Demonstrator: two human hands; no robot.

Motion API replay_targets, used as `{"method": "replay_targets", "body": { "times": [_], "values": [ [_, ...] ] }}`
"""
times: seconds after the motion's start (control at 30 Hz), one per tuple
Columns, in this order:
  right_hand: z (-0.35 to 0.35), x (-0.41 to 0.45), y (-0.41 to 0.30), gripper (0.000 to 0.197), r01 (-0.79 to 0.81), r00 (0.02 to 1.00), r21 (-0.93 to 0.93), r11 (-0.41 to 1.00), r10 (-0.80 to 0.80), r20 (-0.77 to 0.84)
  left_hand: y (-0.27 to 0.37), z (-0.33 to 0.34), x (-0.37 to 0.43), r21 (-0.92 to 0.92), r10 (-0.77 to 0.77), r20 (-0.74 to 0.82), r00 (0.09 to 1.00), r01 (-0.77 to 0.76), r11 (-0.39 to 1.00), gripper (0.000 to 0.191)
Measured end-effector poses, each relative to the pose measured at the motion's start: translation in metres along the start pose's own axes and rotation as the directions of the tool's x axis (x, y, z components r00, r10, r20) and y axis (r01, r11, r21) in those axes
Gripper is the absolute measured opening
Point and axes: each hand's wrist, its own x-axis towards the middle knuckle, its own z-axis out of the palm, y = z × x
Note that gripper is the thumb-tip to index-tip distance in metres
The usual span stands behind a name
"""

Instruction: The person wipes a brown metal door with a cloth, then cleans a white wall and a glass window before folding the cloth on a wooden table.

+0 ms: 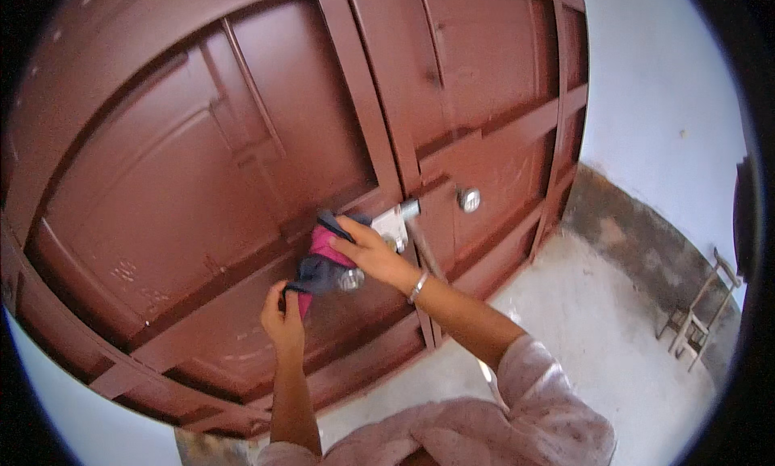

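A dark blue and pink cloth (327, 265) is stretched between my two hands in front of a brown metal double door (339, 181). My left hand (284, 317) pinches its lower left end. My right hand (370, 251), with a bangle on the wrist, grips the upper part. Between the hands, a round metal knob (351, 279) shows just beside the cloth. A pale metal lock plate (390, 225) with a cylindrical bolt end (410, 208) lies just beyond my right hand, at the seam of the door leaves.
Another round knob (468, 199) sits on the right door leaf. A pale wall (660, 90) with a dark, stained base (636, 217) stands at the right. A small wooden chair or frame (690, 330) rests on the concrete floor (575, 320).
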Motion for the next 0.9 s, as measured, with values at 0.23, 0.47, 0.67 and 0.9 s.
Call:
{"method": "replay_targets", "body": {
  "times": [0.23,0.47,0.67,0.9],
  "values": [
    [-0.045,0.034,-0.039,0.028,0.18,0.868,-0.057,0.982,-0.186,-0.46,0.092,0.024,0.067,-0.452,0.195,0.091,0.976,-0.134,0.882,0.013],
    [-0.094,0.115,-0.06,0.045,0.144,0.678,-0.802,0.58,-0.648,-0.347,0.122,0.066,0.117,-0.22,0.593,0.415,0.69,-0.557,0.801,0.017],
    [-0.092,0.164,-0.071,0.057,0.062,0.857,-0.854,0.517,-0.466,-0.22,0.085,0.064,0.126,-0.051,0.544,0.591,0.595,-0.646,0.762,0.039],
    [-0.127,0.31,-0.174,0.06,0.184,0.657,-0.948,0.261,-0.75,-0.079,0.038,0.07,0.125,-0.04,0.502,0.631,0.591,-0.621,0.782,0.04]
  ]
}}
